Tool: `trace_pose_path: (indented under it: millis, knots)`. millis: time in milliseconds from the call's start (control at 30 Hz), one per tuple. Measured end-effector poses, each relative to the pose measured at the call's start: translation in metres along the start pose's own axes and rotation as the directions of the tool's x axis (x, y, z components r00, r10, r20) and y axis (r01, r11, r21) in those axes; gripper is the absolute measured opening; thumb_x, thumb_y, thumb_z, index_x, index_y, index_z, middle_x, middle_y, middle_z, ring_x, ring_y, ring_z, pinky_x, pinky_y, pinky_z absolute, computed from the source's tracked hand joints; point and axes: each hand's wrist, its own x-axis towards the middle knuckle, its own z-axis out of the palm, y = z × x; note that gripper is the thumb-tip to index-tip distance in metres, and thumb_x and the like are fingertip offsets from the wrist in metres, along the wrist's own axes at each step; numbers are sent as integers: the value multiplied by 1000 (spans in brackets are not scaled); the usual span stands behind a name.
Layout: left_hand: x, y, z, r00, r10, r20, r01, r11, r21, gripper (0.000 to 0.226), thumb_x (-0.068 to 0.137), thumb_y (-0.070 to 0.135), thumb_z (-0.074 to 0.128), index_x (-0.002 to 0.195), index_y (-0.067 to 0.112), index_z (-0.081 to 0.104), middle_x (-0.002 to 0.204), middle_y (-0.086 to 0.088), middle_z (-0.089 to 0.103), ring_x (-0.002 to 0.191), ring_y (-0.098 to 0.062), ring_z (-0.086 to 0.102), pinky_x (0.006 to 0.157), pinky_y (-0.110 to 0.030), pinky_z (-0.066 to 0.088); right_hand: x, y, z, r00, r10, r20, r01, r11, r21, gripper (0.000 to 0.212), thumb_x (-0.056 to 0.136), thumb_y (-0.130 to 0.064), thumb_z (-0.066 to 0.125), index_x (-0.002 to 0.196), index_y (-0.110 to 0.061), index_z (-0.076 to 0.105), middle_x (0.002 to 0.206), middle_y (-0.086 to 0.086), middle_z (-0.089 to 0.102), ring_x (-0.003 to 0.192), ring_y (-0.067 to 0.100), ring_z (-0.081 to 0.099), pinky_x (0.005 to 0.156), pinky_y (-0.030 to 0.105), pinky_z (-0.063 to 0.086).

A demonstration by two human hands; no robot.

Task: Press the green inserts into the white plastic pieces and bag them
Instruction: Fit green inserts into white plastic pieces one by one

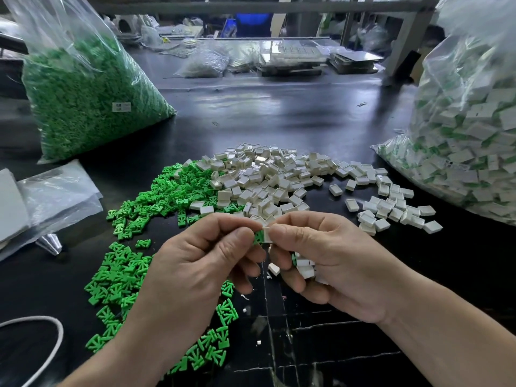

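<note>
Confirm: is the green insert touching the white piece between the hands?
Touching. The head view shows the green insert, pinched by the left hand, butted into the white piece pinched by the right hand, with no gap between them.

You face no print that can be read. One small white label (121,107) sits on the front of the clear bag of green inserts (83,88), which stands on the worktop (279,115) at your far left. It carries a few dark marks and a paler panel, too small and blurred to make out as letters or numbers.
</note>
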Motion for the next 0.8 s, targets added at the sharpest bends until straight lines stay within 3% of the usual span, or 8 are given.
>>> trace_pose_path:
  millis: [100, 200, 267, 333, 567, 633, 733, 800]
  knots:
    - [1, -1, 3, 988, -127, 89, 145, 960, -239, 30, 82, 35, 73, 104, 15, 72, 73, -12, 67, 60, -19, 62, 48, -25, 49, 0, 0, 1, 998, 5, 64, -6, 1000, 18, 18, 90, -28, 71, 90, -10, 70, 70, 5, 57, 47, 12, 50, 34, 17, 32]
    - [2, -1, 6, 956, -170, 238, 257, 877, -406, 43, 78, 35, 79, 111, 9, 69, 72, -12, 67, 55, -17, 62, 42, -24, 48, 0, 1, 2, 995, 26, 99, -32, 998, 53, 45, 87, -28, 66, 113, 9, 60, 71, 8, 55, 46, 11, 49, 33, 17, 31]
    - [2, -2, 6, 936, -195, 293, 323, 807, -494, 46, 75, 30, 82, 112, 7, 68, 73, -14, 67, 54, -17, 64, 40, -23, 49, -1, 1, 3, 994, 33, 102, -38, 998, 52, 55, 85, -29, 67, 122, 10, 56, 70, 6, 55, 46, 11, 49, 32, 17, 30]
    - [1, -2, 5, 920, -220, 323, 374, 741, -558, 46, 70, 26, 86, 109, 5, 70, 72, -16, 67, 53, -18, 65, 39, -23, 51, -1, 1, 3, 994, 45, 99, -51, 997, 53, 51, 84, -28, 67, 119, 8, 57, 66, 4, 56, 45, 11, 49, 32, 17, 29]
    - [0, -4, 7, 908, -267, 324, 413, 703, -578, 37, 64, 23, 90, 93, 9, 73, 61, -14, 65, 44, -18, 62, 38, -23, 50, -5, 0, 6, 990, 54, 127, -59, 998, 30, 13, 85, -29, 71, 86, -17, 72, 66, 4, 58, 45, 12, 50, 33, 16, 33]
    - [0, -4, 8, 917, -247, 312, 392, 703, -593, 36, 65, 23, 89, 95, 9, 73, 63, -15, 66, 45, -19, 63, 39, -24, 51, -4, 0, 8, 991, 49, 125, -54, 998, 37, 18, 85, -30, 71, 90, -14, 72, 67, 4, 58, 46, 12, 50, 33, 17, 33]
    - [-1, -5, 8, 922, -190, 338, 371, 687, -625, 36, 71, 23, 86, 101, 9, 72, 68, -15, 68, 50, -20, 66, 43, -25, 54, -4, -1, 7, 988, 48, 144, -60, 995, 80, 43, 86, -30, 68, 111, 3, 63, 67, 3, 57, 47, 12, 49, 33, 16, 32]
    - [-1, -4, 7, 919, -171, 355, 369, 691, -622, 35, 72, 20, 86, 102, 9, 72, 69, -16, 69, 51, -20, 67, 44, -25, 54, -5, -1, 6, 988, 33, 153, -47, 995, 83, 38, 87, -30, 68, 105, 3, 64, 66, 4, 56, 46, 11, 49, 33, 16, 32]
